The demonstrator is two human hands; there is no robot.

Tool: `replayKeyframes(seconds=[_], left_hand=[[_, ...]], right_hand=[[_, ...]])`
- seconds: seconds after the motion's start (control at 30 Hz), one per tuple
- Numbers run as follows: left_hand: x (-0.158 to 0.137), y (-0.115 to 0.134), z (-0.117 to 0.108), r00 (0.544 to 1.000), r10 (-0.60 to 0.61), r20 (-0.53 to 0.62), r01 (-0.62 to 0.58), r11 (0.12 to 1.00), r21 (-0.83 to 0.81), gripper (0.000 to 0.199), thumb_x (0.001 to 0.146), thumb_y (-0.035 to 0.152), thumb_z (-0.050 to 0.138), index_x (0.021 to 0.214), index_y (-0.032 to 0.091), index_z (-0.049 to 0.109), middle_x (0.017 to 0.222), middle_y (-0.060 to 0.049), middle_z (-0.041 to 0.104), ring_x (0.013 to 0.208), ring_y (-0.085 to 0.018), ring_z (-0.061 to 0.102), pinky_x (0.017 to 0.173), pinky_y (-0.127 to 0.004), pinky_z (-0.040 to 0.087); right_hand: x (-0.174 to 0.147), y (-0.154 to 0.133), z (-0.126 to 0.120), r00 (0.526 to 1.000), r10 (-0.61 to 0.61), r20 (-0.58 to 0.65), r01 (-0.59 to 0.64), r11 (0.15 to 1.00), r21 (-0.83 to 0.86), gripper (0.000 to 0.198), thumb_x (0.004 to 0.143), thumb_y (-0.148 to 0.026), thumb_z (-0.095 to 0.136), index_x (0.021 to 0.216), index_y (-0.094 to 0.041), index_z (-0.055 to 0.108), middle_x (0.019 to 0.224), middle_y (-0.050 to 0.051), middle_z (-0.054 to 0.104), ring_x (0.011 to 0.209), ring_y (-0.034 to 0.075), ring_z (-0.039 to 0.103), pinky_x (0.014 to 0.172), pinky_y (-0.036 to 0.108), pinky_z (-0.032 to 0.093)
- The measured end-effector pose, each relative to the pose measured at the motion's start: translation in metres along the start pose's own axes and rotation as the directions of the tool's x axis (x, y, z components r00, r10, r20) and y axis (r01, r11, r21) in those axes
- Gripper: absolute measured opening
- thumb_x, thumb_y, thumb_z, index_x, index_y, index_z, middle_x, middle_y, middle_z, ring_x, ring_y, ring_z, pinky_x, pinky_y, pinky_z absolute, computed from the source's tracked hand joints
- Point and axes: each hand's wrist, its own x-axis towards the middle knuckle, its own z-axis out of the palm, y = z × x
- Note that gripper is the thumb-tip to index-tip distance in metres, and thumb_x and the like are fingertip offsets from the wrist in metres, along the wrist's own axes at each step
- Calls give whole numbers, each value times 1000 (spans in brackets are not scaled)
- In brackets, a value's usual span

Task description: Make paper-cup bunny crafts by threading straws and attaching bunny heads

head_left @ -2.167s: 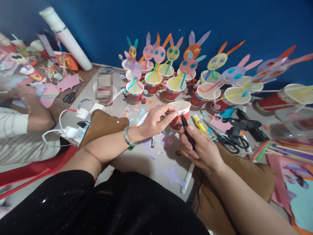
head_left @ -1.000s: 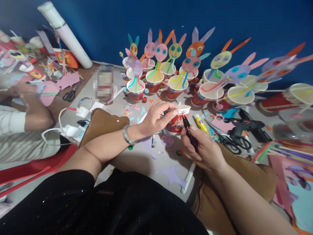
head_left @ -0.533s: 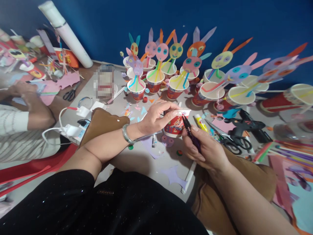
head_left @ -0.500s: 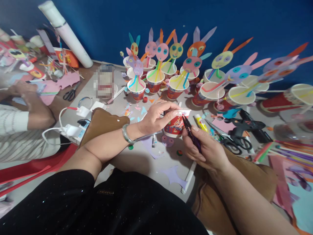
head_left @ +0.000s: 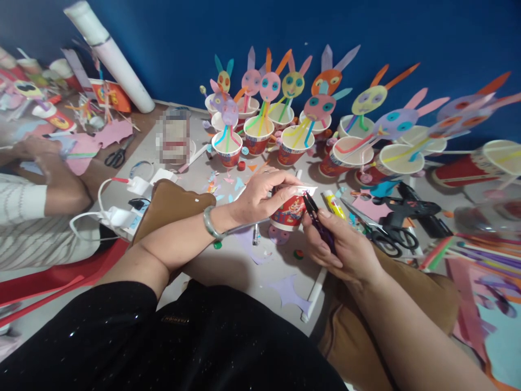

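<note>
Gripping of a red paper cup (head_left: 288, 213) is observed at the left hand (head_left: 260, 196): the cup's rim is pinched between thumb and fingers, with the fingers laid across the top. The hand is closed on the rim, with no gap seen at the thumb. A bangle (head_left: 212, 224) is worn at that wrist. The cup is held tilted, its printed side turned toward the viewer and its mouth mostly out of sight. Whether its base is in contact with the surface (head_left: 280, 259) cannot be told.

A dark, pointed hand tool (head_left: 322, 232) is held in the right hand (head_left: 348, 241). The fingers are curled around it and the thumb is pressed along its upper side. The tip is directed at the cup just below the rim; contact cannot be confirmed.

A purple paper face (head_left: 278, 235) is partly covered by the cup's base. A yellow glue stick (head_left: 335, 204) is seen just beyond the right hand, with scissors (head_left: 386, 234) and a black glue gun (head_left: 415, 209) lying farther right. Behind, paper faces with long ears are mounted in a row of cups (head_left: 259, 136). At far left, a co-worker's hands (head_left: 38, 152) are seen near pink paper.
</note>
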Motion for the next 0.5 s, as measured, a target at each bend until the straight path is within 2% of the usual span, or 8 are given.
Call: replayKeyframes(seconds=[0.33,0.5], left_hand=[[0,-3,-2,991,-103,90,121,966,-229,30,102,46,57,97,20,72,92,-5,76,82,-15,67,72,-31,53],[2,-5,-6,980,-116,161,157,949,-273,29,100,45,59,94,20,73,88,-4,74,75,-13,64,69,-30,52]], right_hand=[[-2,-4,-10,999,47,2,-46,996,-76,40,86,-58,75,86,-18,67,42,-8,47,27,4,20,30,19,15],[-3,-4,-8,999,47,-7,-47,994,-99,38,85,-56,76,83,-18,69,40,-8,44,29,4,21,32,19,17]])
